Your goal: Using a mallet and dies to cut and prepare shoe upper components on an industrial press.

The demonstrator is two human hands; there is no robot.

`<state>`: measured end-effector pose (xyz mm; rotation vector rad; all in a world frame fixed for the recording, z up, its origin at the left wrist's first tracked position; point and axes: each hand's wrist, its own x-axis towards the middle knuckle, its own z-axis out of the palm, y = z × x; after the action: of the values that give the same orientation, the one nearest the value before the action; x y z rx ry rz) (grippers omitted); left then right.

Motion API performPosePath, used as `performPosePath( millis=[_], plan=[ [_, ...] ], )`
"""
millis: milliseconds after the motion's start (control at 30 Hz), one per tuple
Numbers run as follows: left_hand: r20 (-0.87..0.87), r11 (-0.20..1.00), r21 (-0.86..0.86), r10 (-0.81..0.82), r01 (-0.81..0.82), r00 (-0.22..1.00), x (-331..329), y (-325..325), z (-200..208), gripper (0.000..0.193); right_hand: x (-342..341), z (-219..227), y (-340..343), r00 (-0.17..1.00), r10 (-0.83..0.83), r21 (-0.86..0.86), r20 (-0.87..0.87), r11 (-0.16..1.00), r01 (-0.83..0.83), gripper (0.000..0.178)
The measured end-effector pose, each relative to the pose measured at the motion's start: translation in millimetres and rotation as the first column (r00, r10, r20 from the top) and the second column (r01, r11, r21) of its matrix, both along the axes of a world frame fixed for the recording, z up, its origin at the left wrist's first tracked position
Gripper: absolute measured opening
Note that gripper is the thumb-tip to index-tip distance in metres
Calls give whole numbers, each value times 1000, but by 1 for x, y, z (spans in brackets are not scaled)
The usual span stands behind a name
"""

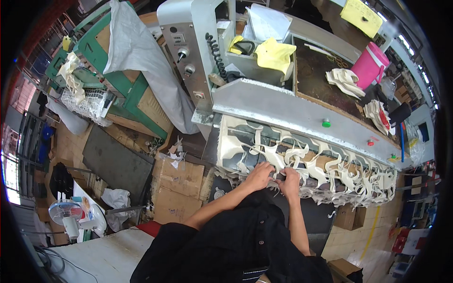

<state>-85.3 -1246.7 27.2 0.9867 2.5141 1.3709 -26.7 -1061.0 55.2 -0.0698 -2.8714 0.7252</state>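
Observation:
An off-white sheet (271, 153) full of curved cut-out gaps stretches along the machine bed in front of me, its strips twisted and partly raised. My left hand (261, 176) is closed at the near edge of this sheet, fingers curled into its strips. Close beside it on the right, my right hand (289, 181) also has its fingers bent around the same edge. The fingertips are partly hidden among the strips. Just beyond the sheet runs a long grey metal beam (292, 109) with a green button (326, 122) and a red button (370, 142).
A grey control column (186, 52) rises at the bed's left end. On the dark top behind the beam stand a pink jug (370, 66) and a stack of white cut pieces (346, 81). Flattened cardboard (179, 184) lies on the floor, left; a fan (66, 214) stands farther left.

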Motion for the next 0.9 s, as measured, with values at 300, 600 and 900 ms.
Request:
performPosePath(
  millis=[300,600,900],
  plan=[
    [-4,997,0,-76,76,997,-8,1,-3,36,-4,6,8,999,20,-5,34,1000,-20,46],
    [316,990,-123,-29,71,948,-98,-25,51,37,-50,33,52,840,318,-266,440,940,-216,34],
    [-323,872,-418,119,-255,939,-210,-51,5,114,-220,-18,-22,952,291,3,98,956,-292,106]
  ],
)
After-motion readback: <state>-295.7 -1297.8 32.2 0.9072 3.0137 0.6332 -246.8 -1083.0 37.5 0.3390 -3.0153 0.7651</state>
